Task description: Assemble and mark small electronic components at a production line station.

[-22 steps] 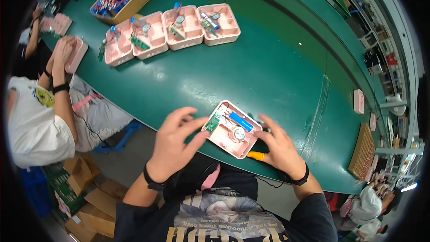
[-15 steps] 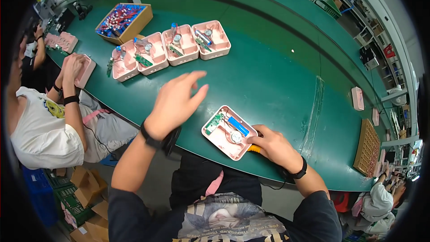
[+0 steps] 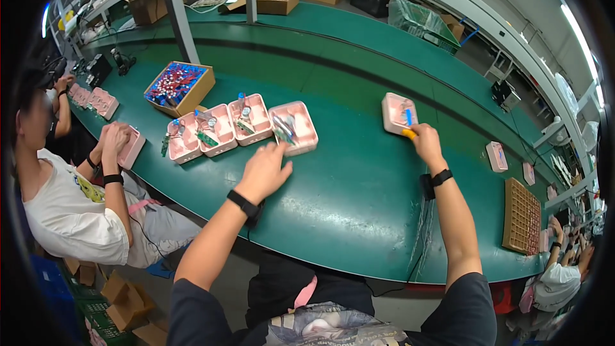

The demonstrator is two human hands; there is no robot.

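Note:
My left hand (image 3: 262,173) has its fingers on the near edge of the rightmost pink plastic casing (image 3: 307,129) in a row. That casing is blurred and holds a metallic cylinder and wires. My right hand (image 3: 428,144) reaches far forward, closed around a yellow-handled tool (image 3: 409,133), mostly hidden in the palm. Just beyond its fingertips is another pink casing (image 3: 389,114) with a blue battery (image 3: 408,117) inside; whether the fingers still touch it I cannot tell. Left of my left hand stand more open pink casings (image 3: 257,129) with green circuit boards and wired parts.
A cardboard box (image 3: 204,88) of blue wired batteries stands behind the row. At left, a co-worker's hands (image 3: 115,138) hold a pink casing. A brown compartment tray (image 3: 522,218) lies at the right, near more pink casings (image 3: 496,156). A metal post (image 3: 179,13) rises at the back.
My right hand has carried the casing with the blue battery from in front of me to the far right. My left hand has reached the rightmost casing of the row, which has shifted nearer.

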